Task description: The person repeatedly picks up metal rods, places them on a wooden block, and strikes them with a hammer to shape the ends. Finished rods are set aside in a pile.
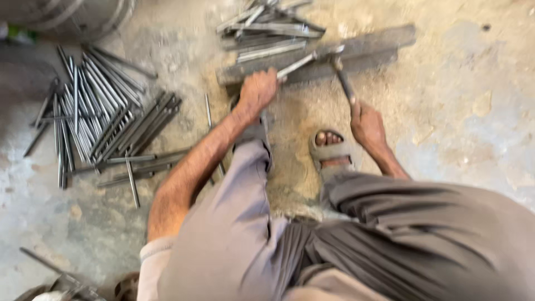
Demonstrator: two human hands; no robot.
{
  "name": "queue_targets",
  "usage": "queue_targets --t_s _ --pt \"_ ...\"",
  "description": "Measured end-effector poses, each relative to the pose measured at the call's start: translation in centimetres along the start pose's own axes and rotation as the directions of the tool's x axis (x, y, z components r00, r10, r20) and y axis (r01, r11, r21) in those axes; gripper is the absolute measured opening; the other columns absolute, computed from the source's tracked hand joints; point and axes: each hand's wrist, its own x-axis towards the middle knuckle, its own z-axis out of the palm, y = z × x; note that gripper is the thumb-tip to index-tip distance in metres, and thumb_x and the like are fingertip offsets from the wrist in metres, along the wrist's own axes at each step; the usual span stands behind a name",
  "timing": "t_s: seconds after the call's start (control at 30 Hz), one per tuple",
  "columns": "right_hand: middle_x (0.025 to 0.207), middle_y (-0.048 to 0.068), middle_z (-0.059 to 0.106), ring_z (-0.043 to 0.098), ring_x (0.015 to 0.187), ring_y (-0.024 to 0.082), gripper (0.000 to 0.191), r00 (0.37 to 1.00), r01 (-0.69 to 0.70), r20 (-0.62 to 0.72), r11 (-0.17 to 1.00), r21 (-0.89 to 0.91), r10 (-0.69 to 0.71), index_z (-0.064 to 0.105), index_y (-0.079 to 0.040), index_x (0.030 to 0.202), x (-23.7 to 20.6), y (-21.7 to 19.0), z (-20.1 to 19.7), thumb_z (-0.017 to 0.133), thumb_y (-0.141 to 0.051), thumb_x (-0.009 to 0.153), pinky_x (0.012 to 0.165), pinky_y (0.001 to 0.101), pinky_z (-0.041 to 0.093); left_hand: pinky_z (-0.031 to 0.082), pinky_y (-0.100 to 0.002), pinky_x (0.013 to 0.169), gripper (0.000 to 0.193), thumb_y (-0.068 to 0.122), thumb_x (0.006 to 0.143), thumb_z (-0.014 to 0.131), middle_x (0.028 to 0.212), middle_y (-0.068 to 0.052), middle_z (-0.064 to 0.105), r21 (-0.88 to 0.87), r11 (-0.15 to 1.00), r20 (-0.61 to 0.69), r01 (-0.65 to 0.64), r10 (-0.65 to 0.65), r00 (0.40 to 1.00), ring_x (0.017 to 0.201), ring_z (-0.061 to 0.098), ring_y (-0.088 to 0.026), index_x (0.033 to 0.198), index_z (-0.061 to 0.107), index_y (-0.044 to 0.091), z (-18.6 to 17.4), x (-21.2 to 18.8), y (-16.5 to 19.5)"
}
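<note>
My left hand (257,90) grips one end of a thin metal strip (298,64) that lies across a long grey steel bar (362,47) on the floor. My right hand (366,124) holds the handle of a hammer (341,69), whose head rests at the strip's far end on the bar. The picture is blurred by motion. My legs in grey trousers and a sandalled foot (330,149) fill the bottom half.
A large heap of metal strips (97,108) is spread on the concrete floor at the left. Another pile of strips (267,28) lies behind the steel bar. A round metal drum (72,17) stands at the top left. More scrap pieces sit at the bottom left corner.
</note>
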Motion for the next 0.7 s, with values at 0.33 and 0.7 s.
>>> queue_targets --t_s 0.33,0.7 --pt "0.087 0.032 0.062 0.058 0.087 0.056 0.048 0.995 -0.038 -0.090 0.993 0.108 0.048 0.063 -0.001 0.100 0.0 -0.5 1.9 0.041 -0.042 0.111 0.073 0.0613 0.043 0.050 -0.049 0.053 0.019 0.020 0.103 0.060 0.068 -0.019 0.062 -0.486 0.773 -0.326 -0.408 0.273 0.905 0.060 0.066 -0.041 0.106 0.056 0.001 -3.2 -8.9 1.3" --pt "0.079 0.029 0.062 0.062 0.076 0.052 0.051 0.992 -0.097 -0.062 0.983 0.158 0.108 0.063 -0.001 0.099 -0.2 -0.2 2.5 0.041 -0.045 0.110 0.070 0.0582 0.047 0.034 -0.030 0.027 0.037 0.041 0.112 0.038 0.056 -0.001 0.047 -0.320 0.914 -0.121 -0.248 0.220 0.968 0.036 0.037 -0.013 0.095 0.050 0.011 -3.7 -4.7 0.3"
